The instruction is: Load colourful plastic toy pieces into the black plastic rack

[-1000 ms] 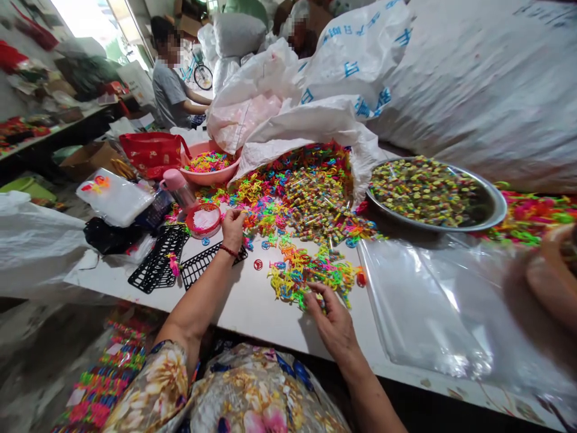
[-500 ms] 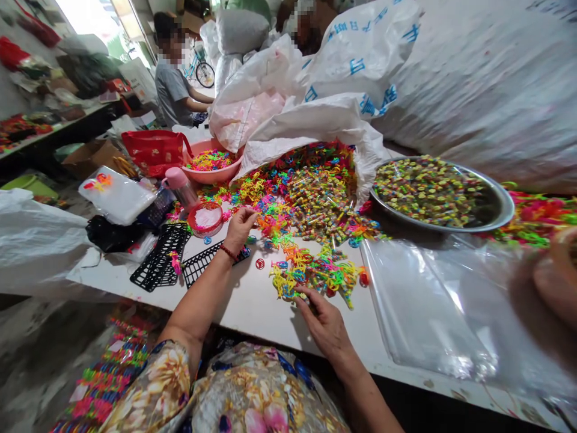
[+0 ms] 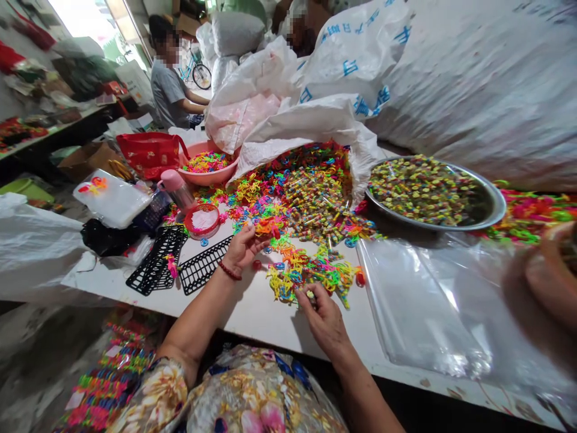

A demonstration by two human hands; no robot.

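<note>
My left hand (image 3: 242, 251), a beaded bracelet at its wrist, is over the table at the near edge of a heap of small colourful plastic pieces (image 3: 270, 210). Its fingers are partly spread, and nothing shows held in them. Close to its fingertips lie orange pieces of the heap. My right hand (image 3: 323, 316) is at the front of a smaller pile of yellow, green and orange pieces (image 3: 327, 270). Thumb and forefinger are pinched together there; whatever is between them is too small to make out. A black plastic grid tray (image 3: 202, 264) lies left of my left hand.
Small tubes with colourful contents (image 3: 311, 201) spill from a white woven sack (image 3: 311, 117). A metal basin (image 3: 498, 204) holds more. Clear plastic bags (image 3: 415, 300) cover the table's right. A red basket (image 3: 202, 231) and pink-capped bottle (image 3: 174, 183) stand left. A person (image 3: 169, 90) sits beyond.
My left hand has turned and loosened from a pinch, its fingers now spreading toward the heap. My right hand stays by the small pile, its thumb and forefinger closer together. The view has shifted slightly.
</note>
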